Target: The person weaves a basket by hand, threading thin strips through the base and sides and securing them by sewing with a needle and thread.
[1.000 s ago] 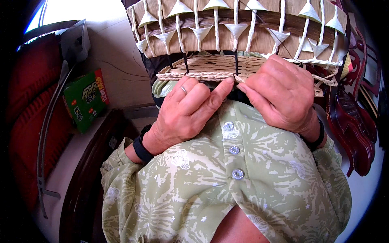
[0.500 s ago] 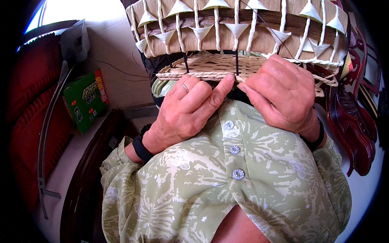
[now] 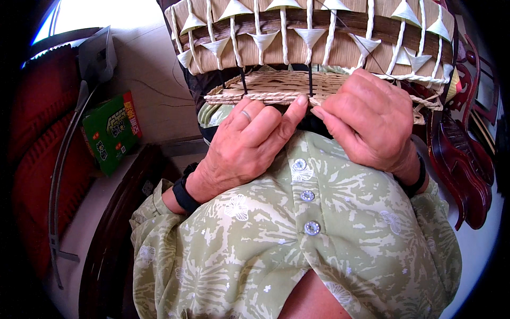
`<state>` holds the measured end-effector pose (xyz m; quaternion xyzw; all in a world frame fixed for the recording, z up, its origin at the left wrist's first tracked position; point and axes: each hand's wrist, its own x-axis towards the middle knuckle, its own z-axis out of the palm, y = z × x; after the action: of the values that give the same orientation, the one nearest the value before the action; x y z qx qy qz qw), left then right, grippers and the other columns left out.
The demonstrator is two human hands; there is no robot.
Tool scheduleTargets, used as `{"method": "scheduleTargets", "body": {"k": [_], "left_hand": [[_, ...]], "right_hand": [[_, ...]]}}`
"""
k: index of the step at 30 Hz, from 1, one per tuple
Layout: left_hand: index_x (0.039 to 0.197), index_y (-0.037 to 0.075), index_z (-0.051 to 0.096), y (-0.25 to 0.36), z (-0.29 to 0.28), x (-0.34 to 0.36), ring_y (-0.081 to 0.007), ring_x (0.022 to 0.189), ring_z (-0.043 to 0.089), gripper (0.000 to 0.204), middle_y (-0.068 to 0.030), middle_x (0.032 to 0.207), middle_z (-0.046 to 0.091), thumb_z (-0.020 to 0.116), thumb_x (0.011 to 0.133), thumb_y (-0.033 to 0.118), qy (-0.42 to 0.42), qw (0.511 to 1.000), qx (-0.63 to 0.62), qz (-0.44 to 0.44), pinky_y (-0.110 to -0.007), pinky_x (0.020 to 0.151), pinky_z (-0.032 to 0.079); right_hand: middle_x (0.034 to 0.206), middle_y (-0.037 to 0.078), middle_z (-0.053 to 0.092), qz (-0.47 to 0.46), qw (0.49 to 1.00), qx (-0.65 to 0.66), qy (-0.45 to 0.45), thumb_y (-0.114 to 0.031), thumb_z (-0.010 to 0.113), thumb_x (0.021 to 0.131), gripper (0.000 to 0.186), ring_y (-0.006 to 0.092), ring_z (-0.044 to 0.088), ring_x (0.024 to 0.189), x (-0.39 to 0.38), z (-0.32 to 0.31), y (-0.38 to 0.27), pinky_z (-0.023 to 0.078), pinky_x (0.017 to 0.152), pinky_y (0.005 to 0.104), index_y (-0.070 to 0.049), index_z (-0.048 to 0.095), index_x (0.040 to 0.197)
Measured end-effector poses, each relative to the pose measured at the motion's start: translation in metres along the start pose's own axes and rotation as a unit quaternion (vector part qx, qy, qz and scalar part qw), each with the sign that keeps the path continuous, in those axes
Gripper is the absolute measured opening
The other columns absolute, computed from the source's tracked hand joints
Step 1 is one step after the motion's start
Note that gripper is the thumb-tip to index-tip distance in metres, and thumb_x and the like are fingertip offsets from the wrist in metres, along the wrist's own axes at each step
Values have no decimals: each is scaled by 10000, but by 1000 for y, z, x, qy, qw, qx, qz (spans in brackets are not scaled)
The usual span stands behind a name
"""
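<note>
A curved basketwork piece lies across my lap. Its upper band [image 3: 319, 50] is tan and brown, crossed by white twisted cords and pale triangular folds. Below the band, black rods [image 3: 311, 80] run down to a woven straw panel [image 3: 287, 80] with a twisted near edge [image 3: 268, 99]. My left hand [image 3: 244, 146] is closed on that edge, its thumb pressed on top beside a rod. Close to the thumb, my right hand [image 3: 369, 119] pinches a straw strand at the same edge. The fingers hide much of the strand.
At the left stand a red padded seat [image 3: 45, 159], a grey metal stand [image 3: 61, 159] and a green box [image 3: 114, 130]. A dark wooden armrest [image 3: 114, 223] runs along my left side, and carved reddish wood [image 3: 462, 159] stands at the right. A thin dark strand [image 3: 348, 32] crosses the band.
My right hand has risen very slightly at the edge. The left hand keeps its grip, and the basketwork is almost unmoved.
</note>
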<state>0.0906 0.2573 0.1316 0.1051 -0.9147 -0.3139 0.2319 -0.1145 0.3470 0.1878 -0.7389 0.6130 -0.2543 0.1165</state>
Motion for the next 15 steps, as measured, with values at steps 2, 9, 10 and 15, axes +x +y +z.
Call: {"method": "scheduleTargets", "body": {"k": [2,9,10,15], "left_hand": [[1275,7,665,-2,-1,0,-180,671,472,619,-23,750,401,715,657,17,-6,1000,8,5,-313,608,450],[1276,10,662,-4,-1,-1,-183,661,481,617,-24,746,422,716,662,3,-9,1000,5,13,-312,603,458],[1275,12,662,-5,-1,0,-183,657,485,616,-24,743,428,718,662,-1,-11,1000,-3,11,-312,598,457],[1329,-6,598,-10,-1,-1,-199,716,493,579,-47,799,397,637,757,76,-39,999,-27,19,-319,659,467]], "right_hand": [[798,77,571,0,1000,2,0,-20,775,619,260,264,609,690,0,0,0,486,549,357,-42,613,821],[671,89,531,-10,999,29,24,-2,816,643,219,268,524,559,1,3,0,405,482,356,-20,643,776],[672,88,530,-11,999,31,26,-2,816,644,219,268,524,560,1,3,0,404,483,357,-21,642,777],[744,76,552,-9,1000,18,6,-19,778,633,228,254,576,633,-2,1,2,448,504,351,-32,614,790]]}}
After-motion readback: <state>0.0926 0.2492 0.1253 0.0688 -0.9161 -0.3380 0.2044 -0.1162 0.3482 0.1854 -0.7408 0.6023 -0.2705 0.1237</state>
